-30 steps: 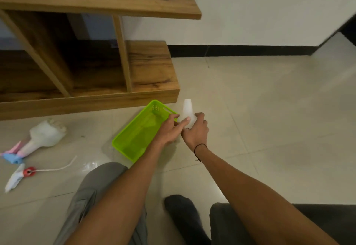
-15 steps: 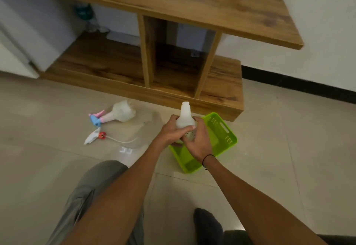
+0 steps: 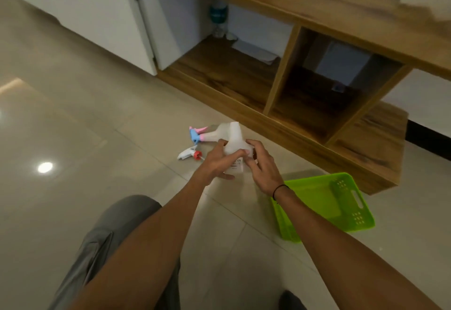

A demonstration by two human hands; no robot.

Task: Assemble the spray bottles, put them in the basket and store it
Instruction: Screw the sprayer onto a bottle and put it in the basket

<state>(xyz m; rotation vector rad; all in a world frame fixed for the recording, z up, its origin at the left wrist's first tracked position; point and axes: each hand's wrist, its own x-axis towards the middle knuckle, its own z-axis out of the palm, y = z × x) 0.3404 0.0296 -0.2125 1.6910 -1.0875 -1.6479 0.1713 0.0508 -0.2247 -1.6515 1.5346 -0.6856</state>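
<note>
Both hands hold a white translucent bottle (image 3: 234, 140) with no spray head, upright above the floor. My left hand (image 3: 217, 162) wraps its left side and my right hand (image 3: 262, 165) its right side. Behind it on the tiles lies a second bottle (image 3: 214, 134) with a blue and pink spray head (image 3: 196, 134) fitted. A loose white spray head with a red collar (image 3: 189, 154) lies just left of my left hand. The empty green basket (image 3: 351, 202) sits on the floor to the right.
A low wooden shelf unit (image 3: 305, 119) with open compartments runs along the back. A white cabinet (image 3: 102, 16) stands at its left. A water bottle (image 3: 218, 16) stands behind the shelf. My knees and a dark foot are at the bottom.
The view has swung left, so the basket now lies to the right. My hands carried the headless bottle leftward, toward the loose spray head and the other bottle.
</note>
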